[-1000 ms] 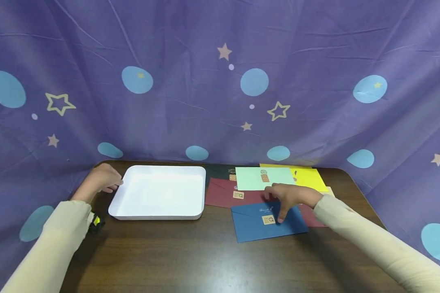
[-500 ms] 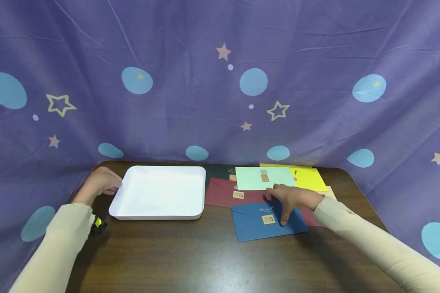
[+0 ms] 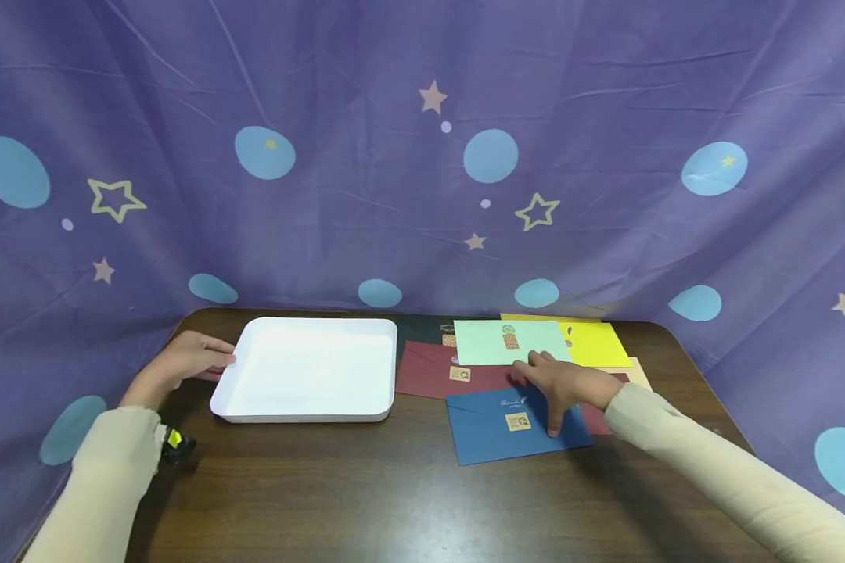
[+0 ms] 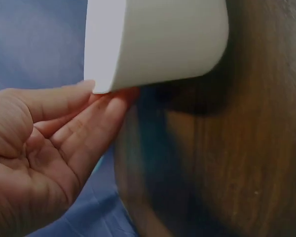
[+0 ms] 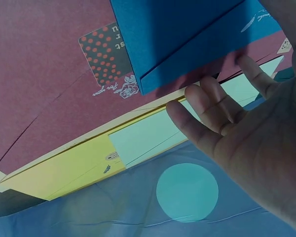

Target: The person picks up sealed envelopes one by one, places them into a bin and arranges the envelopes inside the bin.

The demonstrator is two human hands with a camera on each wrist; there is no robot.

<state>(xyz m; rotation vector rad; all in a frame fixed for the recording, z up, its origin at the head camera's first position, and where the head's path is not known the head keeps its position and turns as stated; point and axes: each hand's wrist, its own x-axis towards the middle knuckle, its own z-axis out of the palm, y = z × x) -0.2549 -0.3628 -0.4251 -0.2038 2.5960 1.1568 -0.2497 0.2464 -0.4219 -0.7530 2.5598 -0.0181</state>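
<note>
At the left, my left hand (image 3: 190,361) holds the near-left rim of a white tray (image 3: 299,418). In the left wrist view, the thumb lies on the rim of the tray (image 4: 170,42) and the fingers of the left hand (image 4: 54,148) reach under its edge. My right hand (image 3: 570,385) is spread over a blue envelope (image 3: 486,442), thumb down near its right part. The right wrist view has the fingers of the right hand (image 5: 251,123) apart beside the blue envelope's edge; whether they touch it I cannot tell.
Behind the blue envelope lie maroon envelopes (image 3: 422,370), a mint envelope (image 3: 479,344), yellow envelopes (image 3: 602,346), a dark envelope (image 3: 415,327) and a cream one (image 3: 639,377), overlapping. A purple curtain (image 3: 324,195) hangs behind the brown table (image 3: 338,493).
My left hand's fingers have uncurled and reached onto the tray's edge. The right thumb has slid slightly right over the blue envelope. Tray and envelopes look unmoved.
</note>
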